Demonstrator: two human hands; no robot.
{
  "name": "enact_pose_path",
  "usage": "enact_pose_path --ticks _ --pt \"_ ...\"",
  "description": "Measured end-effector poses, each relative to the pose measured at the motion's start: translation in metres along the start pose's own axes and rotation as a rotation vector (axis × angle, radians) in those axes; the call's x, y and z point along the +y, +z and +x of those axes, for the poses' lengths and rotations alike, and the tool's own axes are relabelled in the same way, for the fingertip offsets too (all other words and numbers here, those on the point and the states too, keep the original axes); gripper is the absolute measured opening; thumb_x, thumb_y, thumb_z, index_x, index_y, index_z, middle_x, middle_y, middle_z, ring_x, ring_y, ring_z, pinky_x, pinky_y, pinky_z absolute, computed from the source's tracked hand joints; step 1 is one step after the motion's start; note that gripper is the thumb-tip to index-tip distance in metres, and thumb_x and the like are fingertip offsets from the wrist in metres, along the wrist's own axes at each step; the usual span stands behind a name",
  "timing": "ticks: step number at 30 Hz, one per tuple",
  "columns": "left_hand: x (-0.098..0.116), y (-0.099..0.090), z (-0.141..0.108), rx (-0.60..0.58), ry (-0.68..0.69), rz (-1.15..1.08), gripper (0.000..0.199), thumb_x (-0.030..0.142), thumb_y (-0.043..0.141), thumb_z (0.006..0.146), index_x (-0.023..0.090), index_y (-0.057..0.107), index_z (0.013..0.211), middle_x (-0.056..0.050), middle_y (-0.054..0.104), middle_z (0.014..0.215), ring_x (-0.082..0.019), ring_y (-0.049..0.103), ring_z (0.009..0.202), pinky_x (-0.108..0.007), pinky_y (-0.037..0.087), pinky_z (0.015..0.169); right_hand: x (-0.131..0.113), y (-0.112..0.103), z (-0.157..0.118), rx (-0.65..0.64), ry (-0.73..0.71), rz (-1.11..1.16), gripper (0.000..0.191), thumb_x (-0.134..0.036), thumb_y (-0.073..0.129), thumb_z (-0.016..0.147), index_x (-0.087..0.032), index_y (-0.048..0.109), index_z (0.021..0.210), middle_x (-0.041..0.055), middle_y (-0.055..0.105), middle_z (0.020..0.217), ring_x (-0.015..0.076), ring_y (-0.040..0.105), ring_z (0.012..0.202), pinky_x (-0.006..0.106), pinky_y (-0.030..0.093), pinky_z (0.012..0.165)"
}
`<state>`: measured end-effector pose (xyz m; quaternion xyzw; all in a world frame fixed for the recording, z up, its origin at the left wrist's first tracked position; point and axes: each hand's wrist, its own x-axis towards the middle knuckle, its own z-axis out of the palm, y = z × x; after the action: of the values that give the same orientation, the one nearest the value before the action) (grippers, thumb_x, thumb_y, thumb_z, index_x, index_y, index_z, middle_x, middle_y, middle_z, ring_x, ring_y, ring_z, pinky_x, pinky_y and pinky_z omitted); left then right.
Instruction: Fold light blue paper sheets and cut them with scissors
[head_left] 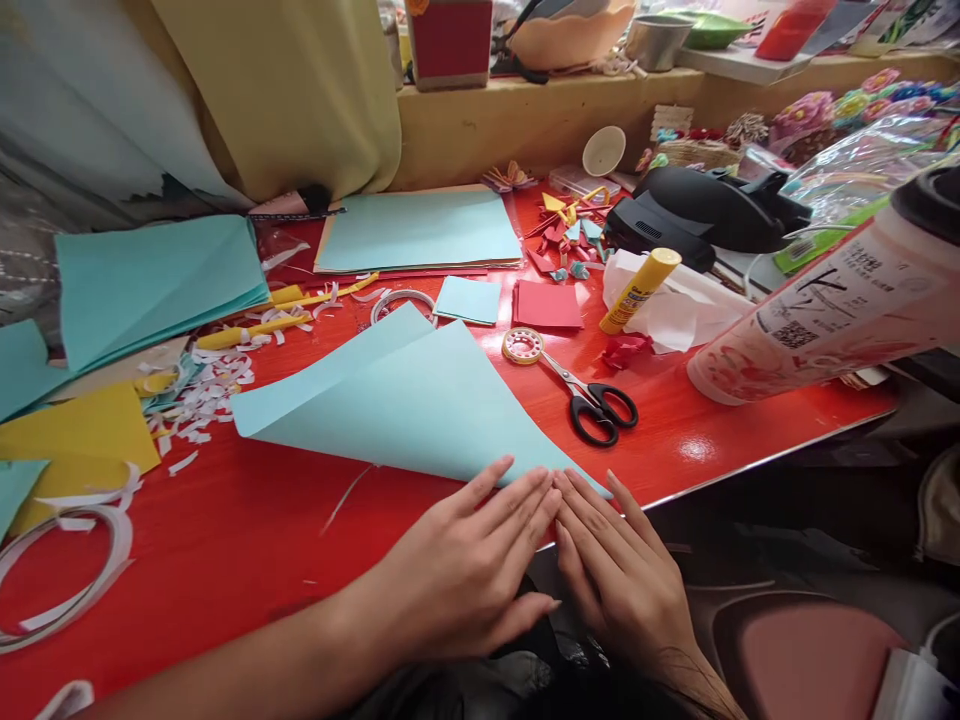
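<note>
A large light-blue paper sheet [420, 400], folded over on itself, lies on the red table near its front edge. My left hand [480, 560] rests on the paper's lower edge with fingers stretched out. Close beside it, my right hand [622, 570] lies flat with extended fingers at the paper's right corner. The fingertips of both hands meet there. Beyond the paper are scissors [581, 390] with black handles, a small tape roll [523, 345], a stack of red squares [547, 304] and a stack of blue squares [469, 300].
A yellow glue stick [641, 290] leans on white crumpled paper at the right, near a tall pink cup [817, 300]. More blue sheets [157, 285], paper shreds [210, 395] and a large tape roll [112, 560] lie left. The table's front edge [750, 463] runs beside my right hand.
</note>
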<state>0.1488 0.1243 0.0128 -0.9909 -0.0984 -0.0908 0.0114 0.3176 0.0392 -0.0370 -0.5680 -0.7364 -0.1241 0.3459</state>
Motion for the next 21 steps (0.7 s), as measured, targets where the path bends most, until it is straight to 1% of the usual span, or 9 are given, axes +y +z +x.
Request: enact_pose_path --ticks 2,4,9,13,17,19,21 --pt "0.006 0.005 -0.002 0.003 -0.043 0.007 0.059 0.043 0.032 0.095 0.003 0.041 0.138 -0.012 0.042 0.144 -0.023 0.03 0.138 -0.041 0.015 0.118 0.0 -0.001 0.001 -0.007 0.011 -0.002 0.031 -0.005 0.052 0.084 -0.011 0.065 0.111 0.0103 0.069 0.113 0.0206 0.062 0.111 0.039 0.037 0.11" --pt "0.006 0.007 -0.005 0.006 -0.068 0.015 0.059 0.044 0.033 0.095 0.003 0.041 0.138 -0.013 0.042 0.144 -0.024 0.03 0.138 -0.041 0.015 0.117 0.0 -0.003 0.002 -0.021 0.021 -0.001 0.032 -0.005 0.052 0.085 -0.013 0.064 0.113 0.0088 0.068 0.114 0.0191 0.062 0.11 0.039 0.033 0.112" --pt "0.0 0.002 -0.02 0.015 -0.134 0.014 0.058 0.045 0.039 0.093 0.006 0.045 0.136 -0.013 0.043 0.143 -0.023 0.034 0.136 -0.041 0.011 0.118 0.003 -0.008 0.004 -0.057 0.03 0.041 0.031 -0.007 0.051 0.088 -0.013 0.063 0.115 0.0078 0.068 0.116 0.0182 0.062 0.111 0.04 0.028 0.114" --pt "-0.006 -0.005 -0.042 0.039 -0.238 0.03 0.056 0.044 0.047 0.09 0.008 0.048 0.134 -0.011 0.046 0.14 -0.021 0.037 0.135 -0.039 0.01 0.119 0.004 -0.01 0.004 -0.076 0.032 0.069 0.033 -0.007 0.05 0.089 -0.015 0.061 0.119 0.0069 0.066 0.118 0.0179 0.06 0.114 0.04 0.026 0.115" --pt "-0.013 -0.011 -0.068 0.045 -0.334 0.093 0.055 0.04 0.051 0.089 0.008 0.048 0.133 -0.012 0.05 0.137 -0.023 0.042 0.132 -0.04 0.012 0.118 0.004 -0.011 0.003 -0.105 0.047 0.079 0.036 -0.009 0.048 0.09 -0.019 0.059 0.124 0.0055 0.065 0.121 0.0183 0.059 0.115 0.042 0.025 0.115" --pt "-0.016 -0.014 -0.08 0.042 -0.358 0.137 0.058 0.04 0.052 0.088 0.008 0.045 0.136 -0.013 0.052 0.135 -0.025 0.044 0.13 -0.042 0.013 0.118 0.004 -0.012 0.003 -0.114 0.053 0.087 0.036 -0.009 0.048 0.091 -0.018 0.058 0.124 0.0057 0.065 0.121 0.0188 0.059 0.115 0.044 0.023 0.116" --pt "-0.017 -0.015 -0.091 0.037 -0.386 0.168 0.064 0.041 0.053 0.087 0.01 0.038 0.14 -0.013 0.052 0.135 -0.027 0.045 0.129 -0.046 0.015 0.117 0.004 -0.012 0.003 -0.117 0.055 0.098 0.035 -0.009 0.048 0.091 -0.017 0.059 0.123 0.0063 0.065 0.121 0.0192 0.06 0.115 0.046 0.022 0.116"
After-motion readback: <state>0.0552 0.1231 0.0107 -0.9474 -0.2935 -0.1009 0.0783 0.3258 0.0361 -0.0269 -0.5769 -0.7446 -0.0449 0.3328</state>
